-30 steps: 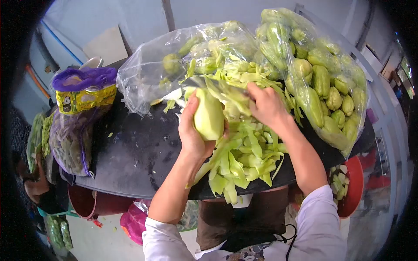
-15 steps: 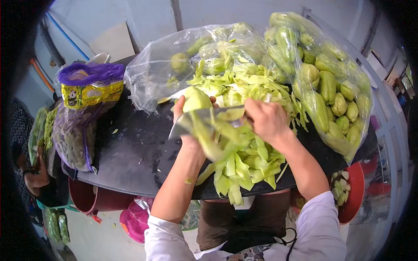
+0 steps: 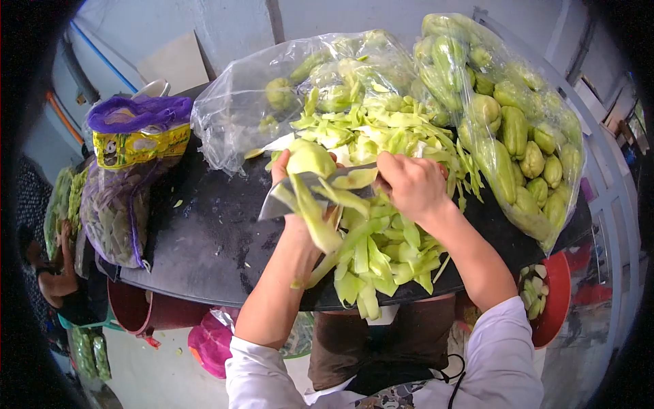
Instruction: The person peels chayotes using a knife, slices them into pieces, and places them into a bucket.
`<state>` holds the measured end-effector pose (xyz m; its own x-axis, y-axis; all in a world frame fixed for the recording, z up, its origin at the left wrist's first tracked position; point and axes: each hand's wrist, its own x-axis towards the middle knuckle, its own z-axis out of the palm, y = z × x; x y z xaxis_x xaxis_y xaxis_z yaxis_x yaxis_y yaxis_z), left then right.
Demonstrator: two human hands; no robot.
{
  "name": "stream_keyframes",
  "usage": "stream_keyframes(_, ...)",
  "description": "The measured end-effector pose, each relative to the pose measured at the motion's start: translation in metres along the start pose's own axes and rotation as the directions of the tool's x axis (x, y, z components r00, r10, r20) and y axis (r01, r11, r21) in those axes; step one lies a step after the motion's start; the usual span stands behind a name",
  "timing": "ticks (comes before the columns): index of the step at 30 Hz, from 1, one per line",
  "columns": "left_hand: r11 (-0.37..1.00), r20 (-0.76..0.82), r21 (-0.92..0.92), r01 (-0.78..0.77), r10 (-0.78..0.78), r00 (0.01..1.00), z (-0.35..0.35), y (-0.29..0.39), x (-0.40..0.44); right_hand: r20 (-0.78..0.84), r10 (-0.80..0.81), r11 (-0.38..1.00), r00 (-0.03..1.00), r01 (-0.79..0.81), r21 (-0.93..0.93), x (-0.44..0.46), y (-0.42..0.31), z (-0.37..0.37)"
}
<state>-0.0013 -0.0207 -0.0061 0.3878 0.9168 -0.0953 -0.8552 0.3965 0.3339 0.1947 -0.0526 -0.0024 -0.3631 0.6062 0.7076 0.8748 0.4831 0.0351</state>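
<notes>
A partly peeled pale green chayote (image 3: 308, 159) sits in my left hand (image 3: 300, 228), whose fingers curl around it. My right hand (image 3: 417, 185) grips a knife (image 3: 274, 202); its handle is hidden in the fist. The broad blade lies across the near side of the chayote, pointing left. Several strips of green peel (image 3: 315, 221) cling to the blade and hang over my left hand. Below and behind both hands, a heap of chayote peelings (image 3: 388, 255) spreads over the black table (image 3: 204, 238), some drooping past its front edge.
Clear plastic bags of whole chayotes (image 3: 514, 136) stand at the back and right. A purple mesh bag (image 3: 116, 211) is on the left. Below the table are a red bucket (image 3: 560, 300) with pale pieces and a dark red tub (image 3: 160, 313). Another person's arm (image 3: 65, 273) shows far left.
The peel strips on the blade have shifted left and hang lower, less blurred now. Both hands keep nearly the same position. At far left, the other person's arm has moved.
</notes>
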Motion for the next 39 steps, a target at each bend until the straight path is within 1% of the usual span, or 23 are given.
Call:
stream_keyframes(1,0.995,0.011,0.085,-0.059,0.058,0.998,-0.001,0.002,0.0,0.024,0.03,1.0,0.999,-0.03,0.009,-0.001,0.004,0.001)
stream_keyframes(2,0.995,0.015,0.084,-0.06,0.059,0.998,0.0,0.002,0.002,0.048,0.057,0.998,0.997,-0.058,0.019,-0.002,0.007,0.001)
stream_keyframes(4,0.994,-0.118,0.053,-0.094,0.1,0.988,0.008,0.002,0.004,0.063,0.065,0.997,0.996,-0.067,0.031,-0.001,0.005,0.0)
stream_keyframes(6,0.998,-0.103,0.004,-0.069,0.069,0.992,0.01,-0.001,-0.001,0.088,0.082,0.996,0.993,-0.085,0.025,0.003,-0.001,-0.005)
stream_keyframes(8,0.98,-0.093,0.076,-0.182,0.188,0.978,0.006,-0.014,-0.001,0.089,0.075,0.996,0.993,-0.08,0.05,0.008,-0.011,-0.008)
stream_keyframes(9,0.988,-0.048,0.078,-0.133,0.137,0.989,0.007,-0.021,-0.002,0.088,0.073,0.994,0.993,-0.08,0.079,0.01,-0.014,-0.008)
stream_keyframes(10,0.988,-0.055,0.082,-0.131,0.136,0.989,0.006,-0.02,-0.003,0.09,0.077,0.993,0.993,-0.085,0.085,0.009,-0.012,-0.006)
stream_keyframes(12,0.961,-0.188,0.249,-0.12,0.17,0.967,0.011,-0.019,-0.008,0.172,0.13,0.979,0.977,-0.154,0.134,0.007,0.001,-0.005)
stream_keyframes(14,0.946,-0.014,0.269,-0.179,0.189,0.982,0.017,-0.015,-0.008,0.191,0.155,0.976,0.969,-0.18,0.124,0.005,0.01,-0.012)
stream_keyframes(16,0.951,-0.084,0.275,-0.144,0.173,0.981,0.019,-0.017,-0.01,0.227,0.169,0.972,0.959,-0.2,0.122,0.005,0.014,-0.016)
stream_keyframes(17,0.955,-0.112,0.269,-0.123,0.158,0.981,0.024,-0.016,-0.011,0.227,0.167,0.972,0.96,-0.198,0.122,0.006,0.011,-0.018)
stream_keyframes(18,0.959,-0.146,0.263,-0.101,0.143,0.979,0.027,-0.015,-0.012,0.205,0.124,0.975,0.971,-0.158,0.157,0.006,0.003,-0.021)
stream_keyframes(19,0.98,-0.096,0.182,-0.085,0.103,0.99,0.019,-0.013,-0.008,0.182,0.08,0.974,0.98,-0.116,0.194,0.007,-0.004,-0.021)
stream_keyframes(20,0.979,-0.1,0.184,-0.087,0.107,0.989,0.016,-0.009,-0.007,0.182,0.079,0.973,0.98,-0.116,0.201,0.007,-0.007,-0.02)
stream_keyframes(22,0.99,-0.066,0.139,-0.022,0.031,0.997,0.016,-0.006,-0.006,0.17,0.054,0.98,0.984,-0.086,0.181,0.008,-0.011,-0.021)
stream_keyframes(23,0.988,-0.121,0.143,-0.057,0.075,0.99,0.02,-0.008,-0.006,0.171,0.055,0.98,0.984,-0.086,0.178,0.008,-0.011,-0.021)
stream_keyframes(25,0.989,-0.102,0.143,-0.043,0.058,0.993,0.019,-0.008,-0.005,0.123,0.045,0.979,0.991,-0.068,0.19,0.008,-0.011,-0.019)
stream_keyframes(27,0.989,-0.088,0.145,-0.029,0.042,0.995,0.018,-0.007,-0.005,0.131,0.068,0.976,0.989,-0.093,0.194,0.007,-0.006,-0.014)
stream_keyframes(29,0.975,-0.056,0.192,-0.111,0.124,0.991,0.019,-0.006,-0.004,0.136,0.097,0.973,0.986,-0.122,0.194,0.004,0.003,-0.011)
stream_keyframes(31,0.978,-0.06,0.192,-0.086,0.099,0.993,0.022,-0.006,-0.008,0.151,0.119,0.984,0.981,-0.138,0.117,0.003,0.011,-0.011)
stream_keyframes(36,0.974,-0.013,0.221,-0.045,0.05,0.999,0.018,-0.006,-0.01,0.135,0.121,0.981,0.983,-0.139,0.136,0.004,0.001,-0.015)
stream_keyframes(38,0.987,-0.037,0.144,-0.065,0.071,0.997,0.012,-0.02,-0.006,0.112,0.106,0.981,0.988,-0.123,0.149,0.009,-0.001,-0.018)
stream_keyframes(39,0.996,-0.114,0.079,-0.039,0.048,0.992,0.016,-0.021,-0.008,0.114,0.103,0.977,0.988,-0.122,0.175,0.01,-0.001,-0.02)
